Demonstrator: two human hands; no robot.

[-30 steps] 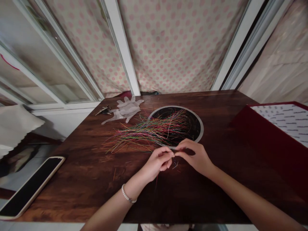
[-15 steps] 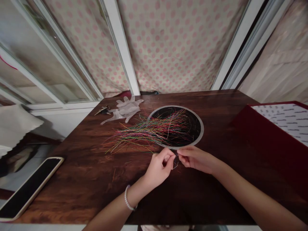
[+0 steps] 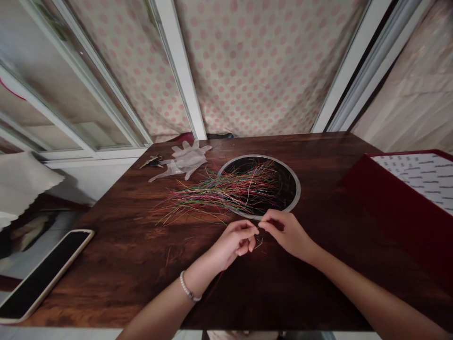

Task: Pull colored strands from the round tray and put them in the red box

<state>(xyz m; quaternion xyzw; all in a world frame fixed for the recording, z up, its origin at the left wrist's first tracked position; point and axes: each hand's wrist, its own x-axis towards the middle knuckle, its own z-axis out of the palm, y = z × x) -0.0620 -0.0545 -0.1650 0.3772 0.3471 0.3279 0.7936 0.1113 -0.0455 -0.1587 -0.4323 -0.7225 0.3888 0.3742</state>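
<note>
My left hand (image 3: 238, 242), with a white bead bracelet (image 3: 187, 289) on its wrist, is closed in a pinch at the near edge of the round black plate (image 3: 292, 182). My right hand (image 3: 285, 232) pinches close beside it, the fingertips almost touching. Something tiny and thin lies between the fingertips, too small to name. A thin reddish strand (image 3: 214, 285) shows below my left wrist. Beyond the hands, a loose bundle of coloured wires (image 3: 212, 193) spreads over the plate and the wooden table (image 3: 141, 264).
A clear plastic glove (image 3: 187, 158) and keys (image 3: 154, 161) lie at the back left. A phone (image 3: 42, 276) rests at the left edge. On the right stands a dark red box (image 3: 385, 212). Small wire bits (image 3: 168, 256) lie on the table.
My right hand has risen slightly and turned, its fingers now more arched. My left hand has turned, with its lower fingers more visible. The reddish strand below the left wrist now shows.
</note>
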